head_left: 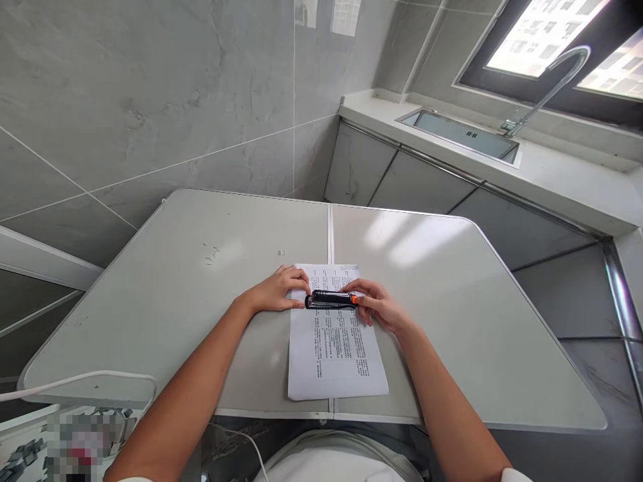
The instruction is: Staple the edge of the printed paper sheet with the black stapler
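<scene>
A sheet of printed paper point(334, 348) lies on the grey folding table point(452, 301) in front of me. A black stapler point(329, 299) with an orange end lies across the upper part of the sheet. My left hand point(278, 289) rests on the paper's upper left edge, fingers curled and touching the stapler's left end. My right hand point(378, 304) grips the stapler's orange right end with closed fingers.
Several small staples point(213, 253) lie scattered on the table's left half. A tiled wall stands behind the table. A counter with a sink point(459, 134) and a faucet point(547, 90) runs at the right. A white cable point(85, 380) hangs at the table's near left.
</scene>
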`<move>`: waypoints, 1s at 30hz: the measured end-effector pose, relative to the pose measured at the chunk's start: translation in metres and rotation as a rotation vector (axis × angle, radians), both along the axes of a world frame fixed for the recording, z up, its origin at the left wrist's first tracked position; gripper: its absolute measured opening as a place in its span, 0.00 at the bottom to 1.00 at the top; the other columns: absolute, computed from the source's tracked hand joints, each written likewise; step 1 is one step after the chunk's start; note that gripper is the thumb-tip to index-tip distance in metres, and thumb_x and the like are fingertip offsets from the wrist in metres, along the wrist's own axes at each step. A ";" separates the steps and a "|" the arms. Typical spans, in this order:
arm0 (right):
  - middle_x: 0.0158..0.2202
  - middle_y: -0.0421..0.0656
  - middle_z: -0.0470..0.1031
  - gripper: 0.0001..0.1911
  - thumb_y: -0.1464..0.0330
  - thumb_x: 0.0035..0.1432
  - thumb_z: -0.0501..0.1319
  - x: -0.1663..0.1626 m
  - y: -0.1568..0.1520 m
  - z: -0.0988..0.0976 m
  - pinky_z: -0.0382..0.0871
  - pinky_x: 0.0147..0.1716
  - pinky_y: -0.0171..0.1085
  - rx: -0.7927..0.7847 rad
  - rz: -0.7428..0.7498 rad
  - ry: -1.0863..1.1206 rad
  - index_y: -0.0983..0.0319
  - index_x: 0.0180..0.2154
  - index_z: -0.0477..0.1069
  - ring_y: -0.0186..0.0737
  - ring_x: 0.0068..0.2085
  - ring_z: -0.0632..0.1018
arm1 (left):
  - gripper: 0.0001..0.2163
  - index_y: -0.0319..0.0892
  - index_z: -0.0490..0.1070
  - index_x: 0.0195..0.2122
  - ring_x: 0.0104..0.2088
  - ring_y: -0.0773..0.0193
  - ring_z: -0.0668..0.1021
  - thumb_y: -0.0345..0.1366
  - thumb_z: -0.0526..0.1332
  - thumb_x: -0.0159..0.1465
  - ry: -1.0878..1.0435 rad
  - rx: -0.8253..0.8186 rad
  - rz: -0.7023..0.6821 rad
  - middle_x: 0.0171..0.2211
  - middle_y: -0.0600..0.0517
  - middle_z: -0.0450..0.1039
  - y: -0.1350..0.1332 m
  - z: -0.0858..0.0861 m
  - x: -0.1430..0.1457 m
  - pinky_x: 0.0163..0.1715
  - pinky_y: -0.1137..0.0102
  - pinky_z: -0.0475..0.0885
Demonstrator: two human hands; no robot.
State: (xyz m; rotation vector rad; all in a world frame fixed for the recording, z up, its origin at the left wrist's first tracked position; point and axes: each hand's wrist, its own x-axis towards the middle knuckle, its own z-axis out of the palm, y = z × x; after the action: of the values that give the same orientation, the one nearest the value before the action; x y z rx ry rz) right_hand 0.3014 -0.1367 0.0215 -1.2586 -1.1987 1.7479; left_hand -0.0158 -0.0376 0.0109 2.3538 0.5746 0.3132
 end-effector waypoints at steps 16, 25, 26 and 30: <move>0.41 0.48 0.84 0.17 0.65 0.52 0.66 0.002 0.003 -0.004 0.69 0.17 0.33 -0.064 -0.028 0.076 0.62 0.45 0.76 0.32 0.19 0.74 | 0.08 0.51 0.80 0.46 0.50 0.55 0.76 0.42 0.66 0.68 0.009 0.006 0.014 0.51 0.49 0.75 -0.002 0.002 0.001 0.59 0.56 0.61; 0.46 0.47 0.83 0.13 0.67 0.52 0.67 0.001 0.004 -0.004 0.69 0.18 0.34 -0.067 -0.045 0.104 0.60 0.42 0.77 0.29 0.19 0.72 | 0.09 0.51 0.79 0.46 0.51 0.54 0.75 0.45 0.65 0.69 0.037 0.010 0.017 0.51 0.48 0.75 -0.002 0.001 0.001 0.59 0.56 0.60; 0.46 0.47 0.83 0.13 0.67 0.51 0.67 0.001 0.004 -0.004 0.68 0.18 0.34 -0.064 -0.047 0.101 0.60 0.42 0.77 0.29 0.18 0.72 | 0.09 0.51 0.79 0.46 0.51 0.54 0.75 0.45 0.65 0.69 0.037 0.010 0.017 0.51 0.49 0.75 -0.001 0.001 0.001 0.59 0.56 0.60; 0.47 0.46 0.83 0.13 0.68 0.50 0.67 0.001 0.004 -0.003 0.68 0.18 0.34 -0.066 -0.062 0.089 0.59 0.41 0.77 0.28 0.18 0.70 | 0.08 0.51 0.80 0.46 0.52 0.54 0.75 0.44 0.66 0.69 0.029 0.005 0.021 0.51 0.49 0.75 -0.001 0.001 0.002 0.59 0.57 0.60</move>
State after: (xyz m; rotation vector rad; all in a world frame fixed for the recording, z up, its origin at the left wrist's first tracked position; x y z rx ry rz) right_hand 0.3025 -0.1331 0.0182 -1.2293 -1.0483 1.7913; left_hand -0.0139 -0.0388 0.0121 2.3616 0.6134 0.2904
